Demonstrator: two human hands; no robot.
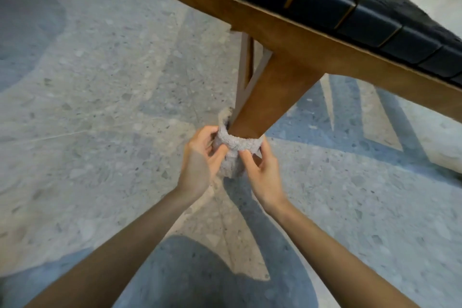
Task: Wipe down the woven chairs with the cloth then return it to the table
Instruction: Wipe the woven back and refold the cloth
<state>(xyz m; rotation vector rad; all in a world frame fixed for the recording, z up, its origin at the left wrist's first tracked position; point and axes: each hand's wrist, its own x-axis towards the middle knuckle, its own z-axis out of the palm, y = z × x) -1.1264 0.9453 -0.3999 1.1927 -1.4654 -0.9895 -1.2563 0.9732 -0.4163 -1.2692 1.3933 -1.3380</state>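
A wooden chair (275, 40) with dark woven straps across its seat fills the upper right. Its front leg (265, 97) slants down toward the middle of the view. A pale fluffy cloth (235, 147) is wrapped around the lower end of that leg. My left hand (200, 155) grips the cloth from the left, fingers curled round it. My right hand (262, 167) pinches the cloth from the right and below. The foot of the leg is hidden inside the cloth.
Speckled terrazzo floor (100, 107) stretches all around, with shadows of the chair on the right. A second, thinner chair leg (246, 67) stands just behind the wrapped one. My knee in grey fabric (212, 277) shows at the bottom.
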